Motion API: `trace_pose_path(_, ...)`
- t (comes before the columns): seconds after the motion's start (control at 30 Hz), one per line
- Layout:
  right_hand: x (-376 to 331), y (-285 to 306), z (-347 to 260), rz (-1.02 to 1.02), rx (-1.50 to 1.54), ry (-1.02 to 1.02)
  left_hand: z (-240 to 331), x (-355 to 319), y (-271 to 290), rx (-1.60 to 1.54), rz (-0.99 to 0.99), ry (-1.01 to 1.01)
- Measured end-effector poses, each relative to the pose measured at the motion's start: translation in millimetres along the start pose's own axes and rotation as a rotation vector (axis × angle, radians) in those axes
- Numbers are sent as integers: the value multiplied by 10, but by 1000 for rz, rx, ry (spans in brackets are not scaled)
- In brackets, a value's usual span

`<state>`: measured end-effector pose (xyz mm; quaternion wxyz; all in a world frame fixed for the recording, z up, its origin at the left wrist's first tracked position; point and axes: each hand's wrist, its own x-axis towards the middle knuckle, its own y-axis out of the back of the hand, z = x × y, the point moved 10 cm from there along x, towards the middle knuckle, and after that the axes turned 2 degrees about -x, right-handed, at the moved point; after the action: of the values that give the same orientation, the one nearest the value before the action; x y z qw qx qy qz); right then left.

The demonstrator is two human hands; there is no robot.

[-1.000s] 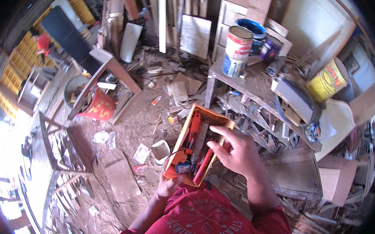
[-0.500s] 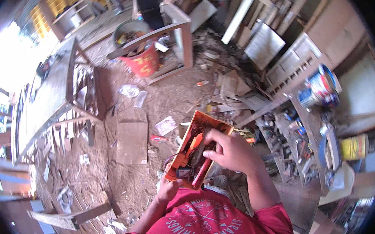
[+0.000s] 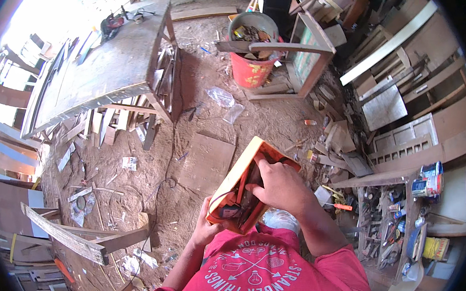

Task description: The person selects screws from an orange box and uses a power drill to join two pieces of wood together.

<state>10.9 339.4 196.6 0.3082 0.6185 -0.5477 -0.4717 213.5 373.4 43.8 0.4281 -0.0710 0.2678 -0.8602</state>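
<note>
An orange open-topped box (image 3: 229, 183) is held tilted in front of my red shirt. My left hand (image 3: 205, 226) grips its near left corner, with the thumb at the rim. Reaching into the box from the right is my right hand (image 3: 281, 186). Its thumb and forefinger are apart and nothing shows between them, though the fingertips are partly lost in the shadow inside. Dark, thin items and a reddish strip lie in the box. A small pale label-like piece (image 3: 230, 211) sits at its near end.
A wooden workbench (image 3: 109, 68) with a power tool (image 3: 112, 26) stands at left. Ahead is a red bucket (image 3: 252, 74) of scraps beside a wooden frame (image 3: 314, 76). A brown board (image 3: 207, 162) lies on the dirt floor. Cluttered shelves (image 3: 394, 219) and a paint can (image 3: 428, 180) are at right.
My view has swung left, so the surroundings sit farther right. The box has tilted, and the bright orange item seen inside it earlier no longer shows. My right hand reaches deeper into the box.
</note>
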Motion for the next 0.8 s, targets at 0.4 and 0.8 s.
trace_pose_path(0.4,1500,112,-1742,142,221,415,972,102,1698,-128,324,-117)
trace_pose_path(0.8,3035,121,-3704,135,423,740,2141,448,3400,-166,517,-142)
